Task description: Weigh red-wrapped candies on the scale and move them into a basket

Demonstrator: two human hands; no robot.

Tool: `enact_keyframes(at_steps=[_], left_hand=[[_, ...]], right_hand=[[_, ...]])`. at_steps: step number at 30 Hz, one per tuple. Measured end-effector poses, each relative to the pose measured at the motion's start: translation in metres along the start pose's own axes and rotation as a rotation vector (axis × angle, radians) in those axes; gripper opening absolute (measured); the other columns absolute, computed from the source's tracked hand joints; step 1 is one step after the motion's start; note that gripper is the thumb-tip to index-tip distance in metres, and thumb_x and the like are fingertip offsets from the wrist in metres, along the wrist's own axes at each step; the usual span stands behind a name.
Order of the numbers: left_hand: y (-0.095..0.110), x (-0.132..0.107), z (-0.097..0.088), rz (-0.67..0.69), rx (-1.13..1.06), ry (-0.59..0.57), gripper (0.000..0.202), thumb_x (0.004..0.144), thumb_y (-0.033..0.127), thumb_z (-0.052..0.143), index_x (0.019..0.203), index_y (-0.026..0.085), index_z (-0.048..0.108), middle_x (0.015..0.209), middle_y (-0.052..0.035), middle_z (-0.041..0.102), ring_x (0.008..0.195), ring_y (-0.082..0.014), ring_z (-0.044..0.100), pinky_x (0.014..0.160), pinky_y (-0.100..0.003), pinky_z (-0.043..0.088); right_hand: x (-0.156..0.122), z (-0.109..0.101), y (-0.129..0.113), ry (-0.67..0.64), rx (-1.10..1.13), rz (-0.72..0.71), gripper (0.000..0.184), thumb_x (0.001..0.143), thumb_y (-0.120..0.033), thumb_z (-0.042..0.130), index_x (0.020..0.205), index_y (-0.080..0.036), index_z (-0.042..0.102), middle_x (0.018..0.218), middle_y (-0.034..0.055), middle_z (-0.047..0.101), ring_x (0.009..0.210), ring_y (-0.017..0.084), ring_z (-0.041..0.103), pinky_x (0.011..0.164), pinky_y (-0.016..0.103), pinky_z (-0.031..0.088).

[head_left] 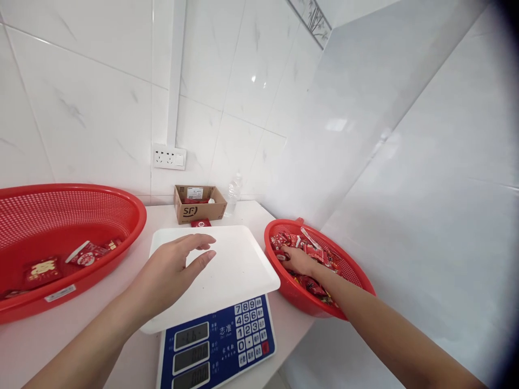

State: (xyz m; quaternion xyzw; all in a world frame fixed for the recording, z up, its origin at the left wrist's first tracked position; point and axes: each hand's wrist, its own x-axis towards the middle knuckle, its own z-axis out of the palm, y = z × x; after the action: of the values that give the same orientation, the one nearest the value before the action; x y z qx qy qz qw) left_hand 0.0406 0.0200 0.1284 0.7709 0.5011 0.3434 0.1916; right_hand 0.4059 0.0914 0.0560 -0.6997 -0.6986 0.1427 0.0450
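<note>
My left hand point(178, 270) hovers over the white tray point(239, 265) of a blue digital scale point(227, 340), thumb and fingers apart with nothing between them. Over at the right, my right hand point(298, 261) reaches into a red plastic basket point(284, 281) of small red wrapped packets point(314, 252). Its fingers are curled at a red packet point(280, 255) near the basket's left side, partly hidden by the hand. Nothing lies on the visible part of the scale tray. The scale's display shows faint digits.
A larger red basket point(133, 216) with a few red packets point(87, 254) stands at the left. Behind the scale are a cardboard box point(203, 212), a red packet point(201, 222) and a clear plastic bottle point(234, 192). Tiled walls bound the back and right; a socket point(169, 157) is above.
</note>
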Motion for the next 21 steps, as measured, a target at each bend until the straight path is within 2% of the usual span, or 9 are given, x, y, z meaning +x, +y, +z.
enact_keyframes(at_steps=[7,12,16,21], left_hand=[[0.002,-0.001,0.002,0.005,-0.013,-0.019,0.034,0.087,0.050,0.042,0.106,0.029,0.062,0.108,0.0006,0.067,0.089,-0.0206,0.063,0.066,-0.027,0.050],[0.003,-0.002,0.001,0.009,-0.061,-0.043,0.033,0.087,0.049,0.042,0.105,0.030,0.062,0.107,0.0008,0.067,0.092,-0.0203,0.062,0.064,-0.026,0.050],[0.005,-0.003,-0.001,0.007,-0.090,-0.057,0.032,0.087,0.048,0.042,0.105,0.030,0.062,0.106,0.0007,0.067,0.094,-0.0201,0.062,0.065,-0.026,0.050],[0.006,-0.002,-0.001,0.010,-0.090,-0.063,0.032,0.088,0.044,0.042,0.106,0.026,0.061,0.111,-0.0014,0.066,0.101,-0.0221,0.060,0.078,-0.031,0.051]], right_hand=[[-0.004,-0.034,0.008,0.171,0.231,0.041,0.023,0.089,-0.031,0.057,0.106,-0.015,0.059,0.104,0.0055,0.062,0.089,0.019,0.061,0.079,0.039,0.050],[-0.009,-0.055,-0.004,0.296,0.441,0.054,0.022,0.077,-0.022,0.061,0.098,-0.015,0.061,0.093,0.0041,0.067,0.087,0.021,0.063,0.081,0.037,0.048],[-0.014,-0.065,-0.030,0.307,0.614,0.026,0.025,0.073,-0.024,0.056,0.097,-0.017,0.056,0.090,0.0042,0.068,0.080,0.021,0.065,0.072,0.032,0.051],[-0.022,-0.060,-0.089,0.138,0.723,-0.095,0.019,0.069,-0.026,0.062,0.085,-0.018,0.057,0.076,0.0008,0.067,0.067,0.018,0.063,0.060,0.028,0.050]])
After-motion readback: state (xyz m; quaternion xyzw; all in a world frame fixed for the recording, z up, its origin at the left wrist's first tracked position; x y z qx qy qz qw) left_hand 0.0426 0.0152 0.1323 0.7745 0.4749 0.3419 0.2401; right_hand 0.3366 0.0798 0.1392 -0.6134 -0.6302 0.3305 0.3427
